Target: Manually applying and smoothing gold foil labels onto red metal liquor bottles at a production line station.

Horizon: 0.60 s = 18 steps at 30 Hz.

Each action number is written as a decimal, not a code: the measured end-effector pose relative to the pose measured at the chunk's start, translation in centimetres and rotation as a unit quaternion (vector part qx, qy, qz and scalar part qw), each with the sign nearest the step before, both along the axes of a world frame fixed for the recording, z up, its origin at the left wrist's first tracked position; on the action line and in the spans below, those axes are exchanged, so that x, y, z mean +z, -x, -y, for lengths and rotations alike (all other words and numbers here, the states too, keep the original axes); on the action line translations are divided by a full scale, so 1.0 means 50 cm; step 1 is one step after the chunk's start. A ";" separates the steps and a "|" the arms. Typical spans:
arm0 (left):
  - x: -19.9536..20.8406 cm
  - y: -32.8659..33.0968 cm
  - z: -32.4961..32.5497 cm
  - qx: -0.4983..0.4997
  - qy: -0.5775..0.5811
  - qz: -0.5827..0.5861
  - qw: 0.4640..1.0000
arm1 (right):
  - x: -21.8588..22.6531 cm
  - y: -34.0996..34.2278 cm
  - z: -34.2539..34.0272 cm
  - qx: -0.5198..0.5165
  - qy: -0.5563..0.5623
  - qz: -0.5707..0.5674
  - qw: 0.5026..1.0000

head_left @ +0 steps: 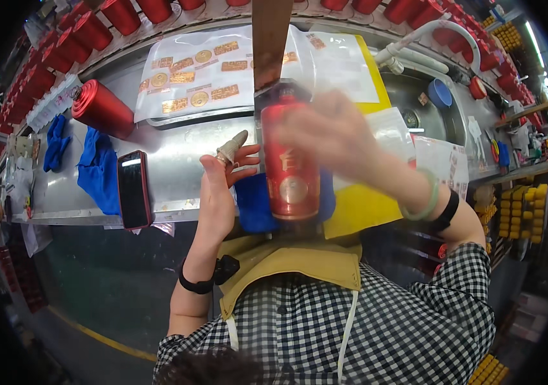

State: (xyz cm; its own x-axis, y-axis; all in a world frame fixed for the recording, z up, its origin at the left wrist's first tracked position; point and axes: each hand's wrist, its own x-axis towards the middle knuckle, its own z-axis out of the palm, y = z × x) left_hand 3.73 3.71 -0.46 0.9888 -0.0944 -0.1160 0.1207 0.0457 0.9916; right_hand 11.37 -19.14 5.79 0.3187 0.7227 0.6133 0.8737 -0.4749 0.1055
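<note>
A glossy red bottle [293, 170] with gold markings lies in front of me, its dark neck end pointing away. Beneath its near end is a blue cloth [253, 208]. My right hand [335, 131] is over the bottle's upper right side, its fingers smeared by motion; whether they touch the surface I cannot make out. To the bottle's left, my left hand [219, 189] has its fingers spread and holds nothing, and one fingertip wears a pale cover [232, 147]. Beyond it, a white sheet of gold and red decals [187, 54] lies on a metal tray [206, 116].
Another red bottle [102, 110], a blue cloth [97, 170] and a phone [134, 189] are at the left. A yellow sheet [367, 215] lies at the right, before a sink [456, 125] with a faucet [431, 29]. A brown post [269, 42] stands ahead; red bottles line the back.
</note>
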 end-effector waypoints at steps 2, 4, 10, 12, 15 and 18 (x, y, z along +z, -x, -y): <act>-0.009 -0.009 0.015 -0.008 0.022 -0.012 1.000 | -0.051 0.112 0.000 0.050 0.030 0.022 0.998; -0.008 -0.006 0.014 -0.015 0.056 0.000 0.998 | -0.020 0.179 -0.007 0.168 0.026 -0.121 0.978; 0.015 0.000 0.021 0.003 0.042 -0.036 0.998 | 0.001 0.153 0.015 -0.028 -0.018 -0.117 0.993; 0.024 -0.001 0.026 -0.007 0.054 -0.041 0.998 | -0.012 0.183 -0.013 0.043 -0.035 -0.092 0.994; 0.037 0.007 0.024 0.003 0.066 -0.047 0.997 | 0.025 0.187 -0.046 0.027 -0.042 -0.111 0.993; 0.042 0.017 0.031 0.004 0.041 -0.035 0.999 | 0.008 0.157 -0.031 -0.029 -0.030 -0.113 0.993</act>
